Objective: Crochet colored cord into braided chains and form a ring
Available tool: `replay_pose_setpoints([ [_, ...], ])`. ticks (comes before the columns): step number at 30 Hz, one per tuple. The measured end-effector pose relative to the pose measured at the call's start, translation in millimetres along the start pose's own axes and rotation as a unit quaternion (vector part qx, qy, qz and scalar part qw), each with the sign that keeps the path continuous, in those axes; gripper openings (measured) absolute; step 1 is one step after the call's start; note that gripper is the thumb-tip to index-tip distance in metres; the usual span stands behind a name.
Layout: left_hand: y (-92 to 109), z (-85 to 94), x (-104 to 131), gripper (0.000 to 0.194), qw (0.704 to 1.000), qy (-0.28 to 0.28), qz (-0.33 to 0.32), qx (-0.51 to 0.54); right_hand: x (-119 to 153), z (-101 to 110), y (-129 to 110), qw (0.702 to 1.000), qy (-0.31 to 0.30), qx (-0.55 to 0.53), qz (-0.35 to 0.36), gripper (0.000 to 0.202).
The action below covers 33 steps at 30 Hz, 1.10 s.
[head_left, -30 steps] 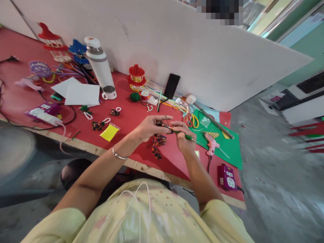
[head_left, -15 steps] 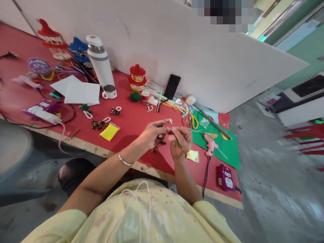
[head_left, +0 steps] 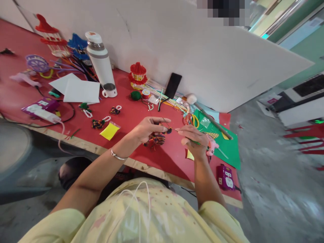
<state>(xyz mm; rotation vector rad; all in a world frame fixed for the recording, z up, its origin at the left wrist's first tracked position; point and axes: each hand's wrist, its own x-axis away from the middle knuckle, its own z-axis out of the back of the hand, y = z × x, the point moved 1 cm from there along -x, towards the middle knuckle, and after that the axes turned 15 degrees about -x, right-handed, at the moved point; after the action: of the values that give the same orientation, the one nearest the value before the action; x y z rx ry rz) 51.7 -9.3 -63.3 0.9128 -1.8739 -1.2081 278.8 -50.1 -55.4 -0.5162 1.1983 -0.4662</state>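
We have the yarn (head_left: 158,139) over the desk (head_left: 131,114) toward its near edge, left hand (head_left: 146,130) pinching it, right hand (head_left: 196,136) gripping a hook (head_left: 175,129); likely light, soft, snag-prone, so best held close by the hook's tip.

worn items: pale yellow shirt (head_left: 126,226), fabric creased at the front. short sleeves, same yellow: left sleeve (head_left: 57,226), right sleeve (head_left: 219,219). print on chest: dusty pink stars (head_left: 98,221), small brownish dots (head_left: 161,191), large whitish lettering (head_left: 162,226), blurred among folds, wording unclear. thin white cord (head_left: 149,202) hangs in loops over the front. left wrist: slim silver-coloured bangle (head_left: 118,155) with a small rounded detail.
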Motion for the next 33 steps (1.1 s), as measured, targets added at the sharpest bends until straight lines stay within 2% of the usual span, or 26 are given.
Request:
replay_pose_setpoints([
  [4, -0.1, 2.6, -3.7, 0.044, 0.998, -0.013, -0.015, -0.054, -8.2, 12.0, -3.5, 0.997, -0.040, -0.048, -0.051, 0.024],
  [7, 2.7, 2.8, -5.1, 0.037, 0.997, -0.025, -0.023, -0.076, -11.2, 16.7, -0.4, 0.989, -0.035, -0.107, -0.091, 0.020],
  [9, 4.0, 1.5, -5.4, 0.033, 0.996, -0.037, -0.023, -0.078, -8.6, 14.3, 5.2, 0.985, -0.010, -0.131, -0.111, 0.021],
  [11, 3.1, -1.6, -5.9, 0.034, 0.995, -0.047, -0.028, -0.082, -2.0, 5.3, 12.8, 0.981, 0.034, -0.145, -0.128, 0.032],
  [12, 1.7, -4.0, -6.3, 0.036, 0.994, -0.040, -0.041, -0.089, 2.4, -1.7, 16.7, 0.978, 0.062, -0.146, -0.135, 0.038],
  [14, -3.2, -10.4, -7.2, 0.043, 0.988, 0.017, -0.090, -0.126, 11.9, -19.1, 23.1, 0.974, 0.132, -0.118, -0.141, 0.048],
  [16, -10.0, -18.2, -7.8, 0.053, 0.969, 0.104, -0.139, -0.177, 19.9, -38.4, 25.8, 0.977, 0.185, -0.015, -0.105, 0.038],
  [18, -17.1, -25.6, -7.8, 0.059, 0.959, 0.157, -0.145, -0.187, 24.9, -55.1, 25.3, 0.967, 0.233, 0.098, -0.038, 0.027],
  [19, -19.9, -28.1, -7.7, 0.061, 0.965, 0.162, -0.131, -0.157, 26.1, -61.5, 24.7, 0.958, 0.252, 0.136, -0.008, 0.024],
  [21, -22.2, -29.5, -7.1, 0.061, 0.985, 0.138, -0.085, -0.061, 26.2, -68.6, 23.9, 0.950, 0.268, 0.157, 0.030, 0.024],
  [23, -19.6, -25.6, -5.5, 0.057, 0.995, 0.092, -0.040, 0.013, 23.9, -67.3, 23.4, 0.955, 0.261, 0.130, 0.043, 0.027],
  [26, -11.1, -13.4, -2.0, 0.051, 0.999, 0.042, -0.008, 0.028, 17.9, -51.8, 21.1, 0.975, 0.212, 0.055, 0.029, 0.030],
  [30, -4.1, 0.3, 1.4, 0.045, 1.000, 0.001, -0.007, 0.007, 6.9, -22.3, 11.2, 0.995, 0.103, 0.001, 0.011, 0.026],
  [33, -3.4, 2.3, 1.5, 0.043, 0.999, -0.036, -0.015, -0.012, -1.0, -7.5, 1.3, 0.999, 0.034, -0.002, 0.007, 0.026],
])
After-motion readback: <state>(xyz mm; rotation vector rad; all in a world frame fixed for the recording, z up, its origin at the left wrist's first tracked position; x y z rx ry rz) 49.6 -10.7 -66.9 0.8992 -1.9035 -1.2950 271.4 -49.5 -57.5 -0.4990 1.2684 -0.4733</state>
